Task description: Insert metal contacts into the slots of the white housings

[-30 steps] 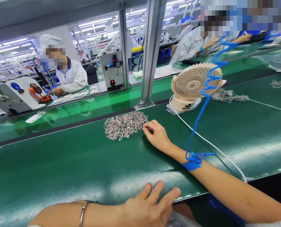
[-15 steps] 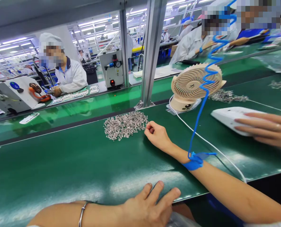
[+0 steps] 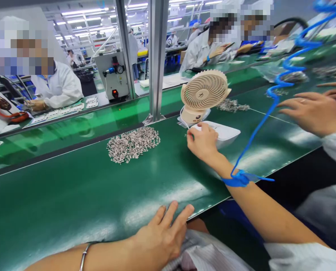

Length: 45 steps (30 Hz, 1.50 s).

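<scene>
Entry: my right hand [image 3: 203, 143] curls onto the white housing [image 3: 221, 132]; left hand [image 3: 159, 235] flat, splayed on conveyor belt [image 3: 72, 195]; next, I judge, a firm grasp.

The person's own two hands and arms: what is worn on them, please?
The left hand is bare, with a thin silver bangle on its wrist. The right hand is bare too; a blue wrist strap circles its wrist, and a blue coiled cord leads up from it. A white sleeve begins near the elbow.
</scene>
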{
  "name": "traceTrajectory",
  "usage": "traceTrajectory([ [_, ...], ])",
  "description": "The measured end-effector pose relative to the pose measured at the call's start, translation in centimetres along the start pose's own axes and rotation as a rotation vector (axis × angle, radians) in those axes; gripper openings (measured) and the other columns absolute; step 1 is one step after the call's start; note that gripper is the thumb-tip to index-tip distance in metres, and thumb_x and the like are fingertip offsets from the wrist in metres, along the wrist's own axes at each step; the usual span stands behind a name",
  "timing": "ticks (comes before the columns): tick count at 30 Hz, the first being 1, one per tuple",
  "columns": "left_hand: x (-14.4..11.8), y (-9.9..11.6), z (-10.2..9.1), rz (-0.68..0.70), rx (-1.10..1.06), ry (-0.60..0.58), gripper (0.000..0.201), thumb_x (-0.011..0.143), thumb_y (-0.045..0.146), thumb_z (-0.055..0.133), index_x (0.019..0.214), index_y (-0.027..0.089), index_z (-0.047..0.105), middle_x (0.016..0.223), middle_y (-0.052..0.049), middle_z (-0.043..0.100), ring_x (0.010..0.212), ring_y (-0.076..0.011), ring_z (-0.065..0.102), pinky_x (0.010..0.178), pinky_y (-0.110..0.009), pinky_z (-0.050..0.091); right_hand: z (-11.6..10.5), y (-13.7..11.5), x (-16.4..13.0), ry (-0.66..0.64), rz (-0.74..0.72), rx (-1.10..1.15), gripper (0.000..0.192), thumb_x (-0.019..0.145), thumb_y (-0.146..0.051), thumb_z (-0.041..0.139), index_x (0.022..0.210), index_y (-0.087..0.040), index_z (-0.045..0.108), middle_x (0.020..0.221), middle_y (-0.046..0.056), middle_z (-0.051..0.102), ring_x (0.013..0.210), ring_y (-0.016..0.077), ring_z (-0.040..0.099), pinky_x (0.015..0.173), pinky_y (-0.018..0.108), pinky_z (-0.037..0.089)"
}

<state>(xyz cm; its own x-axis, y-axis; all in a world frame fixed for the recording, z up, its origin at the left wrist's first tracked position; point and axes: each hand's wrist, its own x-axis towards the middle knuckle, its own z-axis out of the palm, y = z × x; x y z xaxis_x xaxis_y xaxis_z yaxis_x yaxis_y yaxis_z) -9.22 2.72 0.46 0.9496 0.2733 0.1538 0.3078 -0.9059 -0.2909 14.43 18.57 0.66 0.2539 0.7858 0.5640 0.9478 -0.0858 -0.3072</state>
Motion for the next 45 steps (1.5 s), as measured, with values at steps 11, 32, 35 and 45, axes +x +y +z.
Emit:
traceTrajectory([
  [11, -0.2, 0.0, -0.1, 0.038, 0.021, -0.015, 0.037, 0.086, 0.029, 0.047, 0.117, 0.014, 0.059, 0.143, -0.014, 0.034, 0.122, -0.0327, 0.044, 0.089, -0.038, 0.039, -1.7, 6.3, 2.3, -0.380, -0.119, -0.402, 0.021, 0.071, -0.011, 0.051, 0.080, -0.011, 0.070, 0.094, 0.022, 0.057, 0.087, 0.0335, 0.054, 0.071, 0.043, 0.036],
  [32, 0.2, -0.6, -0.1, -0.347, -0.145, 0.288, 0.075, 0.088, 0.041, 0.041, 0.144, 0.004, 0.009, 0.148, -0.027, 0.005, 0.131, -0.0409, 0.024, 0.092, -0.050, 0.037, -8.1, 0.7, -3.5, -0.329, -0.642, 0.152, 0.013, 0.074, -0.016, 0.051, 0.074, -0.019, 0.064, 0.091, 0.011, 0.060, 0.080, 0.0230, 0.056, 0.076, 0.039, 0.044],
  [35, 0.2, -2.3, 0.4, -0.482, -0.163, 0.366, 0.070, 0.086, 0.025, 0.037, 0.144, 0.003, 0.005, 0.147, -0.027, 0.014, 0.134, -0.0380, 0.020, 0.096, -0.052, 0.032, -9.3, -1.7, -7.5, -0.421, -0.907, 0.182, 0.021, 0.076, -0.008, 0.045, 0.077, -0.018, 0.063, 0.107, 0.013, 0.060, 0.095, 0.0252, 0.055, 0.082, 0.042, 0.045],
  [45, -0.2, -6.6, 0.8, -0.516, -0.194, 0.100, 0.043, 0.093, 0.032, 0.027, 0.125, 0.006, 0.041, 0.093, -0.013, 0.062, 0.081, -0.0214, 0.059, 0.073, -0.037, 0.047, -10.9, -1.9, -10.8, -0.433, -0.201, 0.750, 0.017, 0.085, -0.020, 0.045, 0.071, -0.021, 0.055, 0.066, 0.002, 0.055, 0.062, 0.0138, 0.053, 0.058, 0.028, 0.045],
])
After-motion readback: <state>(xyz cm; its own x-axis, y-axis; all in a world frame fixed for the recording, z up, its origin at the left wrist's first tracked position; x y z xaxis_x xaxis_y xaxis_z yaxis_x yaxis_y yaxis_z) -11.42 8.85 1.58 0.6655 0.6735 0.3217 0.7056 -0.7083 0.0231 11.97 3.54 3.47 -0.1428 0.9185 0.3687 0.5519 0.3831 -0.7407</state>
